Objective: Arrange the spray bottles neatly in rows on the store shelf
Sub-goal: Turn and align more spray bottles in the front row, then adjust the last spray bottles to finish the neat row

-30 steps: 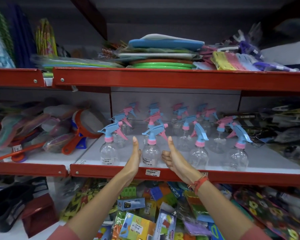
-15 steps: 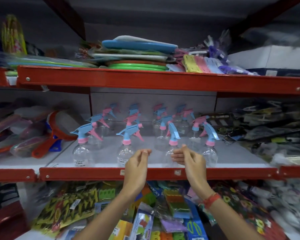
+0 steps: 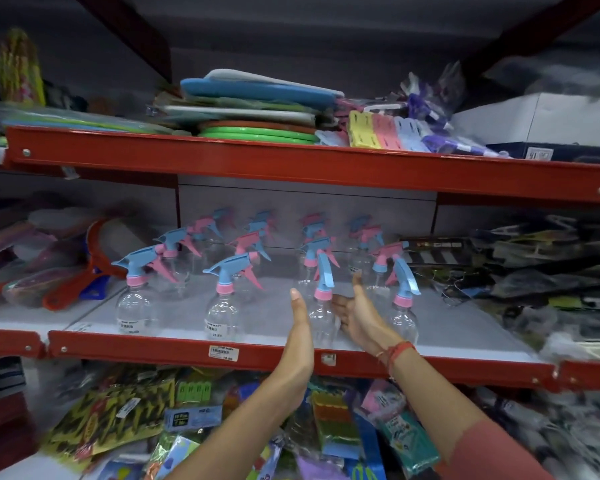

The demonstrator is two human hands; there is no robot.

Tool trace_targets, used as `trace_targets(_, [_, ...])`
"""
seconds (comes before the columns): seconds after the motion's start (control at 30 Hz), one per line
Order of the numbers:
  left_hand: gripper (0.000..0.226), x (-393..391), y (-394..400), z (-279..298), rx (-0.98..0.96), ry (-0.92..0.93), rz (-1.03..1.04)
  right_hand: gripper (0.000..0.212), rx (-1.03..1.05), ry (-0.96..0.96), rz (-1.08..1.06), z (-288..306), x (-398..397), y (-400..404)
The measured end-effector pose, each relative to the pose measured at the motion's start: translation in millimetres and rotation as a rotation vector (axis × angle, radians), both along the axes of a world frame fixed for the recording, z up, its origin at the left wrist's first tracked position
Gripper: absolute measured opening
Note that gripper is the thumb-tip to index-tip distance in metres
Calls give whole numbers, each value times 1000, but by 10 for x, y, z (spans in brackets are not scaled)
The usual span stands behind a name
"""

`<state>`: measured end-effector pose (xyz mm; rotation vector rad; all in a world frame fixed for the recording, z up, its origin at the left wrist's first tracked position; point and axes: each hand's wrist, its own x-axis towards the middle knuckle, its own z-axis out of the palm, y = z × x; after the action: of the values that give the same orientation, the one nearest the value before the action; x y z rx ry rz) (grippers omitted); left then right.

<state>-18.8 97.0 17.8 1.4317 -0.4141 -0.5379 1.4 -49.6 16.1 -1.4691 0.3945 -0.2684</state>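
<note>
Both hands (image 3: 300, 327) (image 3: 359, 317) moved right, open, flanking a clear, blue-triggered spray bottle (image 3: 321, 306).

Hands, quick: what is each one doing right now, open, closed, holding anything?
Left hand: open and flat, left of the third front-row spray bottle, holding nothing.
Right hand: open, cupped at that bottle's right side; contact cannot be told.

Four spray bottles stand in the front row of the middle shelf (image 3: 278, 313): one at far left (image 3: 137, 299), one left of centre (image 3: 224, 306), one between the two hands (image 3: 321, 306), and one at right (image 3: 404, 306). Behind them the rows blur, so roughly a dozen further trigger heads can be made out, exact number uncertain. Two hands are present, left hand (image 3: 300, 327) and right hand (image 3: 359, 317), and one price label (image 3: 223, 353) sits on the shelf's red front edge.
</note>
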Motion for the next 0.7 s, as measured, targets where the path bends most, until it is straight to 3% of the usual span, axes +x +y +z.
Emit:
trace_targets(0.2, [94,193,2,-22,27,-62,-31,95,-78,9,19,-27,-119,-50])
trace_targets(0.43, [102,524,-106,-98,54,-105,-37,93,-170,8,25,-82,-345,-24])
trace_targets(0.7, [117,689,-67,-112,26,-87,-98,98,-37,-68,-17,-169,-396,5])
